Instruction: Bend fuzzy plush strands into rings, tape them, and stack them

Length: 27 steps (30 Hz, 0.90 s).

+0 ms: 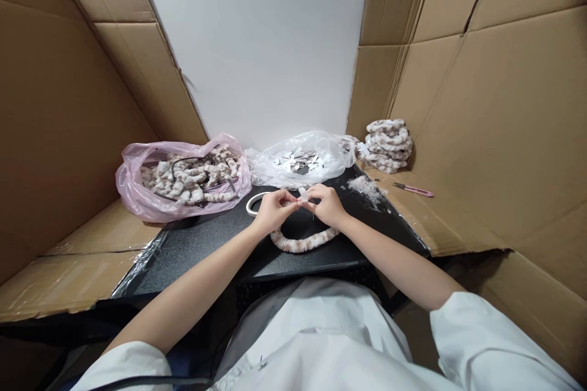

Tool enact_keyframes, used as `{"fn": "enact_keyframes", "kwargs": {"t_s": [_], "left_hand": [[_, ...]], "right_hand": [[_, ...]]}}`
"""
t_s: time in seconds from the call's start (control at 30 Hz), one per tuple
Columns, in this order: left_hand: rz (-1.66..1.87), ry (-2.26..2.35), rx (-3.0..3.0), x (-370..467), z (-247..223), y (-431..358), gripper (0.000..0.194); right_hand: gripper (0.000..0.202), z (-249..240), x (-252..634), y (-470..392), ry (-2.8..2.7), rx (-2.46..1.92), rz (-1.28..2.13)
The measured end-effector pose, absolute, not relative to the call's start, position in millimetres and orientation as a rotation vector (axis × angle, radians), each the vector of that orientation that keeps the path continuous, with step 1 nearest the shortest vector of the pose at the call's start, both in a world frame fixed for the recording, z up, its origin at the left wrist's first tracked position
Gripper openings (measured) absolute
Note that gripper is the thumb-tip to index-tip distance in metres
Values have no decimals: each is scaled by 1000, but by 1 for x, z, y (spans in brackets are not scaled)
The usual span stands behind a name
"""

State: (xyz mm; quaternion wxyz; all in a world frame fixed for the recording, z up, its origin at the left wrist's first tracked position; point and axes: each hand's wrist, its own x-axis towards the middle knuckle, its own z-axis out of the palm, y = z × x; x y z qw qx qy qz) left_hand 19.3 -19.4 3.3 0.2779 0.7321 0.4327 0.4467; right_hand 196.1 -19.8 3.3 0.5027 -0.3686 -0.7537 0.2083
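Note:
My left hand [275, 212] and my right hand [327, 204] meet over the middle of the black table, fingertips pinched together. Between them a small white strip [303, 194] sticks up, gripped by both hands. Just beneath lies a fluffy white-and-brown ring [303, 244], its near curve resting on the table. The ring's far part is hidden by my hands, so whether the strip touches it I cannot tell. Beside my left hand lies a roll of white tape [250, 204], partly covered by that hand.
A pink plastic bag [131, 186] of fluffy pieces and dark cords stands left. Behind my hands, a clear bag [328, 145] holds small white and grey pieces. Right are fluff [364, 188], stacked fluffy rings [389, 145] and pink thread snips [415, 190]. Cardboard walls [504, 110] flank the table.

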Motion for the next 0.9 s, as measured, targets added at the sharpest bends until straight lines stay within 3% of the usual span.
{"fn": "enact_keyframes", "kwargs": {"t_s": [0.27, 0.4, 0.6, 0.9], "left_hand": [[1174, 1073, 1686, 23, -6, -13, 20], [1240, 1024, 1595, 25, -2, -15, 25], [1548, 1137, 2215, 21, 12, -31, 11], [1720, 751, 2934, 13, 19, -33, 13]], "right_hand": [[9, 1, 195, -21, -1831, -878, 582], [13, 5, 195, -25, -1881, -829, 410], [14, 8, 199, -38, -1874, -760, 85], [14, 17, 204, -51, -1859, -621, -46]]}}
